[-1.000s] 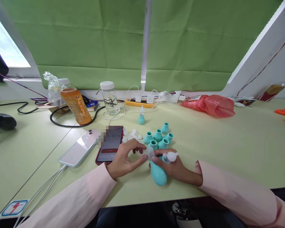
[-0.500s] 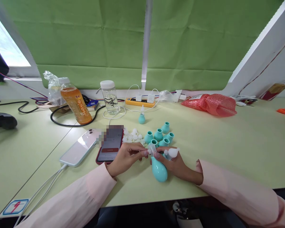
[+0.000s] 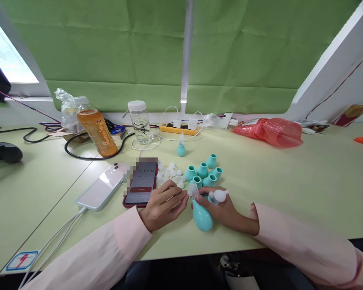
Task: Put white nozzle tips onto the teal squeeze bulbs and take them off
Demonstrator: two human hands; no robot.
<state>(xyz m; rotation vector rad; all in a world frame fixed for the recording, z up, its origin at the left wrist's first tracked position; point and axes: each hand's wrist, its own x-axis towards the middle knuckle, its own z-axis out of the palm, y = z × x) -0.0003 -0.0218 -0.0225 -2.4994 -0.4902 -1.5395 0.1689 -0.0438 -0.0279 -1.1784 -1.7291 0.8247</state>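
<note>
My right hand [image 3: 224, 211] grips a teal rubber bulb [image 3: 202, 217] lying on the table, with a clear plastic tube [image 3: 195, 189] at its neck and a white cap piece [image 3: 218, 195] between its fingers. My left hand [image 3: 162, 204] rests just left of the bulb, fingers curled and pinched near the tube. Several more teal bulbs [image 3: 203, 173] stand upright just beyond the hands, beside a heap of small white parts [image 3: 171, 174]. One assembled bulb [image 3: 181, 147] stands farther back.
Two phones [image 3: 141, 183] [image 3: 100, 192] lie left of the hands, one on a white cable. Farther back stand an orange drink bottle [image 3: 97, 128], a clear bottle [image 3: 139, 123], a power strip [image 3: 178, 129] and a red bubble-wrap bag [image 3: 270, 131]. Black cables run at the left.
My left hand has curled in and moved slightly toward me beside the bulb. The right hand and bulb have barely shifted.
</note>
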